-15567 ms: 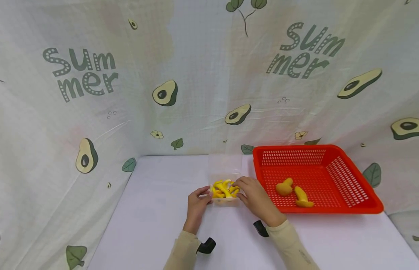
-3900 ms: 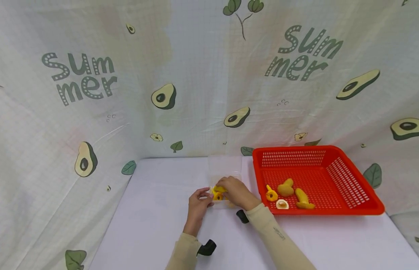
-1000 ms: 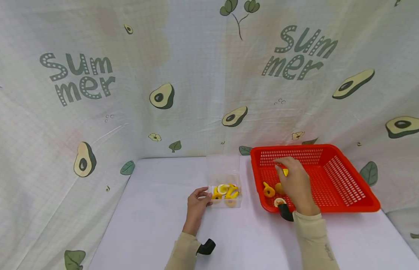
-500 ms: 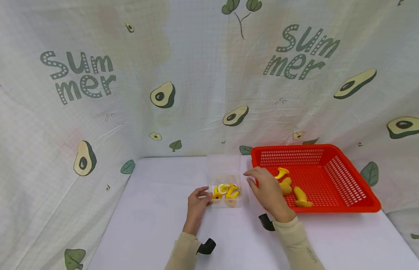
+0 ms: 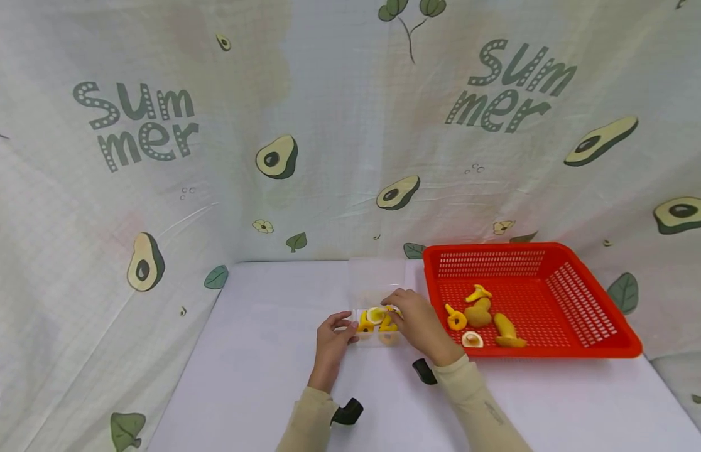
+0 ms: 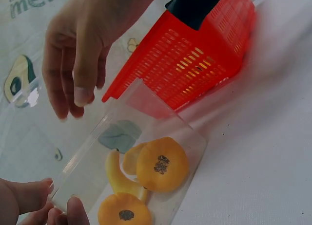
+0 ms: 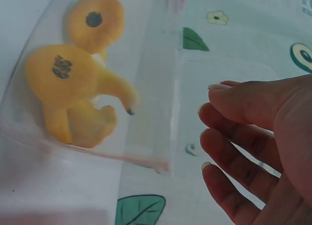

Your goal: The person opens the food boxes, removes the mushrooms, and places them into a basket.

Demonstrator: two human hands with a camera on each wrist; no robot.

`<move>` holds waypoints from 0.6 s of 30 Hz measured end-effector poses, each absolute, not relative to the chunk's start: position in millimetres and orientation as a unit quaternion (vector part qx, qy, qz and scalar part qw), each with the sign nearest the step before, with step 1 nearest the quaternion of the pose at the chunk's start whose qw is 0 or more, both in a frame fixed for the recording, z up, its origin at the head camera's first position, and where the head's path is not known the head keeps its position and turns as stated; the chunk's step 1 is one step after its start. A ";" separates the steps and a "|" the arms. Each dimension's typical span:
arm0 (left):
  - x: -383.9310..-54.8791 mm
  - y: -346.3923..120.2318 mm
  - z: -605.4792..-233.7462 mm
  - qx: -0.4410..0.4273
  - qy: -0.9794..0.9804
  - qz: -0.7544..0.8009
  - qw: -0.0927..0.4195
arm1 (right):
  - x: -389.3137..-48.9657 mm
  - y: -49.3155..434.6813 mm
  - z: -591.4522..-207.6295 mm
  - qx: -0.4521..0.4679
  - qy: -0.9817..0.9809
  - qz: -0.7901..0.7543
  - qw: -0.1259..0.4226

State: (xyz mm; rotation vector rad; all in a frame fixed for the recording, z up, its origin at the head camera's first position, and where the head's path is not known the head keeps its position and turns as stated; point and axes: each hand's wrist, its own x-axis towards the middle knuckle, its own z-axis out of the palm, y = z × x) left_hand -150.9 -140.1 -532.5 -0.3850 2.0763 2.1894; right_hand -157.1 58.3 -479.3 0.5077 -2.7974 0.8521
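A clear plastic box [image 5: 369, 343] stands on the table with yellow mushrooms [image 5: 366, 322] and a pale, round, cup-shaped piece [image 5: 376, 315] inside. My left hand [image 5: 331, 348] holds the box's left side; in the left wrist view its thumb and fingers [image 6: 73, 213] pinch the wall. Above the right side of the box hovers my right hand [image 5: 419, 323], fingers loosely bent and nothing between them. The right wrist view shows this hand [image 7: 258, 132] apart from the mushrooms [image 7: 61, 74], which are seen through the clear wall.
Right of the box stands a red perforated basket [image 5: 565, 314]. Several mushrooms lie in it, among them a brown one [image 5: 478, 312], a yellow one [image 5: 478, 293] and a white-rimmed one [image 5: 472, 339]. The box's clear lid [image 5: 375, 273] is raised behind it. A printed cloth [image 5: 328, 94] hangs at the back.
A yellow mushroom has been let go at the back left of the basket. My right hand has moved left from the basket to above the box. The left hand stays put.
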 end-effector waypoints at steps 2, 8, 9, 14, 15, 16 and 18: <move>-150.6 -139.8 -531.7 -0.126 0.681 0.719 0.049 | -160.6 56.0 -483.6 0.175 -0.940 0.282 0.074; -150.8 -139.4 -532.6 -0.121 0.678 0.723 0.047 | -168.2 52.6 -492.9 0.182 -0.944 0.273 0.036; -151.0 -139.5 -533.1 -0.122 0.678 0.724 0.048 | -168.9 52.5 -493.7 0.181 -0.944 0.274 0.030; -151.7 -140.3 -534.3 -0.127 0.679 0.721 0.053 | -172.6 50.8 -496.4 0.181 -0.946 0.268 0.011; -152.0 -140.2 -534.2 -0.131 0.678 0.721 0.055 | -173.2 50.3 -496.5 0.181 -0.946 0.268 0.006; -152.0 -140.2 -534.1 -0.131 0.678 0.721 0.054 | -173.8 49.7 -496.8 0.182 -0.947 0.266 0.004; -152.0 -140.0 -534.3 -0.130 0.680 0.720 0.053 | -174.9 48.3 -497.2 0.186 -0.947 0.264 -0.001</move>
